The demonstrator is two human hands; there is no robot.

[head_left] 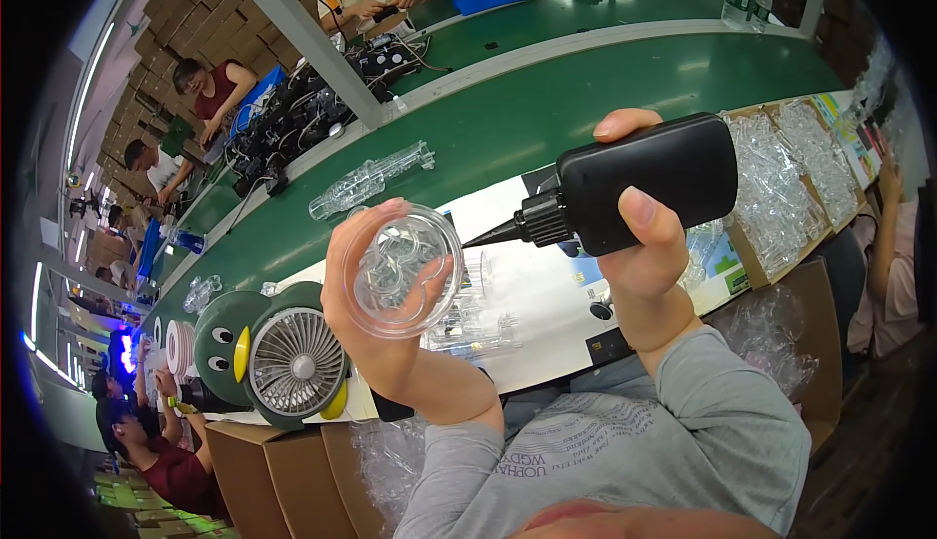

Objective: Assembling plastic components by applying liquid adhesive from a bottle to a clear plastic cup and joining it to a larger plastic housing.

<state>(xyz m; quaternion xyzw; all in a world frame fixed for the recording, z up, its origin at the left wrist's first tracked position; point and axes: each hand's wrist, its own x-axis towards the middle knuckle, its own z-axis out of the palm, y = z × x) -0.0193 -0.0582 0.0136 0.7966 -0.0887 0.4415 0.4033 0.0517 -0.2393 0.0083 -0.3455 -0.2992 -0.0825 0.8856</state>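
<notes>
My left hand point(366, 344) is wrapped round a clear round plastic piece, cup-like point(402, 270), with its circular rim toward me. Curved clear shapes show inside it. A black squeeze bottle point(693, 163) with a ribbed collar and a thin pointed nozzle lies tilted sideways in my right hand point(644, 256), fingers and thumb closed on it. The nozzle's tip point(470, 245) points left at the rim of the clear piece; whether it touches, I cannot tell. Below and behind, several clear plastic parts point(478, 329) lie on a white sheet point(547, 314).
At left stands a dark green penguin-shaped fan point(298, 358). Clear tubular parts point(366, 183) lie on the green table point(498, 109). Boxes of clear parts point(776, 187) stand at right. A metal post point(307, 41) rises at far left. Other people work around the tables.
</notes>
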